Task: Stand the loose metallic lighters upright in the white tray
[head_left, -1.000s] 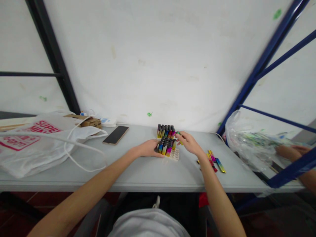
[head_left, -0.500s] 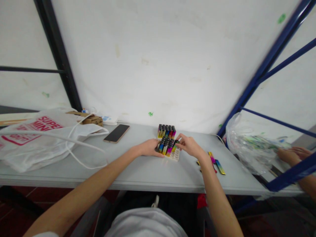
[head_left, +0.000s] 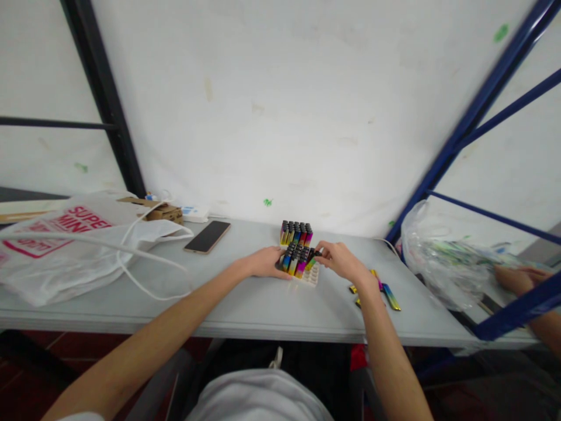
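Observation:
Shiny rainbow-coloured lighters (head_left: pixel 293 263) with black tops stand upright in rows in a white tray (head_left: pixel 310 279) with holes, whose right part is bare. My left hand (head_left: pixel 266 263) grips the left side of this tray, thumb at the front edge and fingers behind. At the tray's right side, my right hand (head_left: pixel 335 257) pinches the black end of a tilted lighter (head_left: pixel 311 263) beside the standing rows. Behind stands a second block of upright lighters (head_left: pixel 296 231). Loose lighters (head_left: pixel 391 297) lie on the table by my right forearm, which partly hides them.
On the grey table (head_left: pixel 272 310) a phone (head_left: pixel 207 237) lies to the left, near a white plastic bag (head_left: pixel 79 251) and a cardboard box (head_left: pixel 164 214). A blue metal frame (head_left: pixel 438 158) rises at right, with a clear plastic bag (head_left: pixel 432 263) and another person's hands (head_left: pixel 517 278) there.
My right hand has shifted slightly to the right, and the lighter in it leans over more. My left hand stays on the tray. The other person's hands moved a little.

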### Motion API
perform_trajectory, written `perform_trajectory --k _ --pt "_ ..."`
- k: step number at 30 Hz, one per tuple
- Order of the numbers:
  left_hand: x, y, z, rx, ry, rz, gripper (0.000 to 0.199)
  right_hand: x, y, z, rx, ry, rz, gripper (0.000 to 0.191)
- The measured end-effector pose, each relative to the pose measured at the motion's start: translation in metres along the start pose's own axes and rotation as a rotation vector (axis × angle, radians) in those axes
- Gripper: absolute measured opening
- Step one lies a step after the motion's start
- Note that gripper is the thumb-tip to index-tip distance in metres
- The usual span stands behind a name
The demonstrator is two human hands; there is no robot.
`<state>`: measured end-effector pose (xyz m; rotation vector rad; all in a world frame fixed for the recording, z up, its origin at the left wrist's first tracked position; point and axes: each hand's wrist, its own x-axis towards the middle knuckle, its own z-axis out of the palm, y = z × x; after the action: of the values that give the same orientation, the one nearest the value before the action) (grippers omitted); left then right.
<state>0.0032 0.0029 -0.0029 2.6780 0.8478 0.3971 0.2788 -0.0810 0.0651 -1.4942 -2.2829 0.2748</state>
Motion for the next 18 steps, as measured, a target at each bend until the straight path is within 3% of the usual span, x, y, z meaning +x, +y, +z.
perform_trajectory --k 4,10,18 --pt "0.0 0.0 -0.001 -0.032 0.002 0.002 0.063 0.0 0.002 -0.003 -0.028 0.03 0.014 0.008" --pt "-0.001 0.002 -0.003 -0.09 0.006 0.026 0.061 0.003 -0.005 0.003 0.109 -0.033 0.028 0.007" --pt "-0.001 0.003 -0.002 -0.09 0.011 0.011 0.062 0.006 -0.005 0.008 0.122 -0.046 0.018 0.008"
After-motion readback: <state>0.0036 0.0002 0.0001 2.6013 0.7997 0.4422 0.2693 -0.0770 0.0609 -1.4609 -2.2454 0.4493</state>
